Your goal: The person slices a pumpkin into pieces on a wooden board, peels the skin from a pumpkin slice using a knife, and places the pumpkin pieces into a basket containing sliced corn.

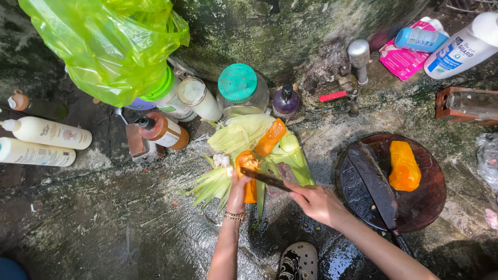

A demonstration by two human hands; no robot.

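Head camera looks down at wet, dark ground. Left hand is wrapped around an orange squash piece, holding it up on end over a pile of green corn husks — so the scraps can land there. Right hand grips a small knife, its blade touching the piece near the top. Another orange piece rests on a round board, beside a big cleaver.

Bare arms; a beaded bracelet (left wrist); patterned black-and-white clog.
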